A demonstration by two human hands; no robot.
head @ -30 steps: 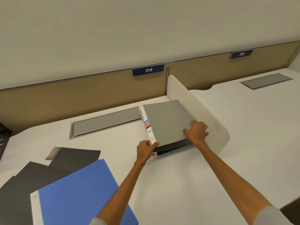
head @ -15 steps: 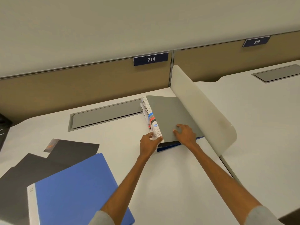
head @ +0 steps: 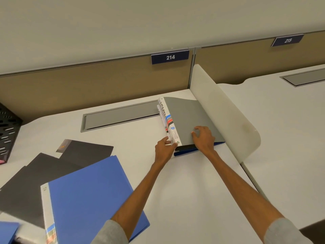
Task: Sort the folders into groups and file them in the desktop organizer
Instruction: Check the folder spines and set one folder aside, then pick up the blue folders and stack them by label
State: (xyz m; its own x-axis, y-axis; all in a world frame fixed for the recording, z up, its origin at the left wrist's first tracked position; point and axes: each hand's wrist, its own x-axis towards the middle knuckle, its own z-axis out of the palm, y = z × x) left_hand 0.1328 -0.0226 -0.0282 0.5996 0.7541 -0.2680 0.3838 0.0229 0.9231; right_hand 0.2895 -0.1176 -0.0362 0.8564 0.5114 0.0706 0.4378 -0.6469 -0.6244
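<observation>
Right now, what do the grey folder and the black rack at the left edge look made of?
Grey folder: probably plastic sheet, matte; thin flat cover, even dull colour, no glare. Black rack: likely perforated metal, possibly plastic; rows of slotted holes, dark matte finish.

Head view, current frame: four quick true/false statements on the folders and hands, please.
1. The grey folder tops the stack beside the white divider. True.
2. The right hand rests on the near blue folder. False: it rests on the grey folder's cover; the near blue folder lies apart at lower left.
3. The left hand pinches the grey folder's spine corner. True.
4. The black mesh organizer stands beside the divider. False: it sits at the desk's far left edge.
</observation>
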